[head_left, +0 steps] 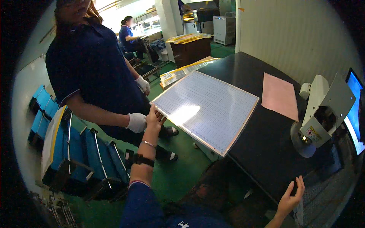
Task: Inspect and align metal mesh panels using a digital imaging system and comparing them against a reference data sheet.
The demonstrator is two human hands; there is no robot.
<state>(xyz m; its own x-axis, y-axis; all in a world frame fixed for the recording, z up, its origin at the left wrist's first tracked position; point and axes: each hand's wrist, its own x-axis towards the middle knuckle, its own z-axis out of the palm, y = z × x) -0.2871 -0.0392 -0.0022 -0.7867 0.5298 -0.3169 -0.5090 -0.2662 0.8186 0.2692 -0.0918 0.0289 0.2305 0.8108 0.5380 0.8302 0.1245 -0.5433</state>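
- Large gridded sheet [207, 110] lies on black counter [266, 152], overhanging toward 9 o'clock.
- Left hand [154, 117] pinches the sheet's corner; a co-worker's gloved hand [136, 122] touches it.
- Right hand [291, 197], open and empty, rests at counter edge, 5 o'clock.
- Best kept flat, supported, unbent.

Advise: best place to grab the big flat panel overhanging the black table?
Probably the overhanging near-left edge of the panel, pinched thumb-over, fingers-under from the aisle side. It lies flat, so edges over the black table offer no underside gap. The left hand already meets that left corner; the right hand rests at the table edge.
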